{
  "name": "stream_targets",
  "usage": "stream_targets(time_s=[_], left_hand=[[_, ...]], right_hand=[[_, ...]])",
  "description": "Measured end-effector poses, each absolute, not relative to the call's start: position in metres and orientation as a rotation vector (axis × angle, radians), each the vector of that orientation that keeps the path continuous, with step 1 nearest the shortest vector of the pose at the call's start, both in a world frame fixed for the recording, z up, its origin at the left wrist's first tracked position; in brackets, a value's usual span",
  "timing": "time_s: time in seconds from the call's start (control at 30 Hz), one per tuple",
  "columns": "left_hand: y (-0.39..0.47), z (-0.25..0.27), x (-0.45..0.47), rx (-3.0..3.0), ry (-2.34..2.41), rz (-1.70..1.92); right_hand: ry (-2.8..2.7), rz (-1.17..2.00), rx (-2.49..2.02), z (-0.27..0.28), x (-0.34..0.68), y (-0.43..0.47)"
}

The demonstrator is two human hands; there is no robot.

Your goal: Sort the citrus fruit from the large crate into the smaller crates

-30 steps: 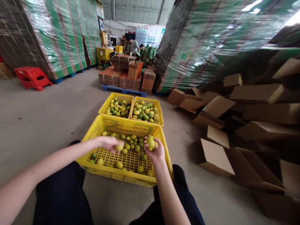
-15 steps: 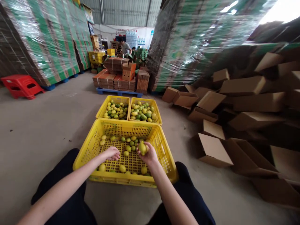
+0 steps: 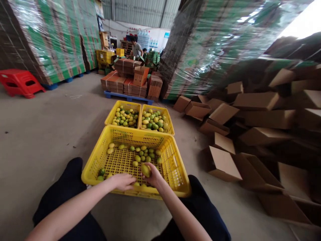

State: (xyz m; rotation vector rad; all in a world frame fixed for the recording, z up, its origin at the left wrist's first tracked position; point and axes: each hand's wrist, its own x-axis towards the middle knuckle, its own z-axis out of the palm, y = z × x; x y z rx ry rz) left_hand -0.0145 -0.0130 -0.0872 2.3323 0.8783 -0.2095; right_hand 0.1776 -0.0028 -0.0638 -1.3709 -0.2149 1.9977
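Note:
A large yellow plastic crate (image 3: 86, 167) stands between my knees, with yellow and green lemons (image 3: 142, 154) scattered over its slotted floor. My right hand (image 3: 153, 176) grips a yellow-green lemon (image 3: 145, 170) above the front part of the crate. Just to its left, my left hand (image 3: 123, 181) reaches down at the front wall, palm downward, fingers stretched and holding nothing that I can see. It hides part of the crate's front. Small lemons (image 3: 136, 184) show by its fingertips, and green ones (image 3: 101, 172) lie in the front left corner.
Two smaller yellow crates (image 3: 140, 117) full of lemons touch the far side. Open cardboard boxes (image 3: 224, 162) are heaped at right. Beyond, flattened cartons (image 3: 112, 82) lie on a blue pallet (image 3: 127, 97); a person (image 3: 136, 50) is behind. A red stool (image 3: 21, 83) stands left, near wrapped stacks (image 3: 60, 40).
My right hand has brought its lemon left and toward me. My left hand has moved down to the crate's front, over where a lemon showed. The view has shifted slightly.

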Motion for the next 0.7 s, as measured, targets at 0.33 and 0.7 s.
stream_targets(time_s=[0.33, 0.7], left_hand=[[-0.019, -0.097, -0.014, 2.269, 1.092, -0.477], [-0.012, -0.097, -0.012, 2.203, 1.126, -0.474]], right_hand=[[-0.411, 1.646, -1.512, 0.002, 0.202, 0.064], [-1.305, 1.085, -1.801, -0.004, 0.252, 0.071]])
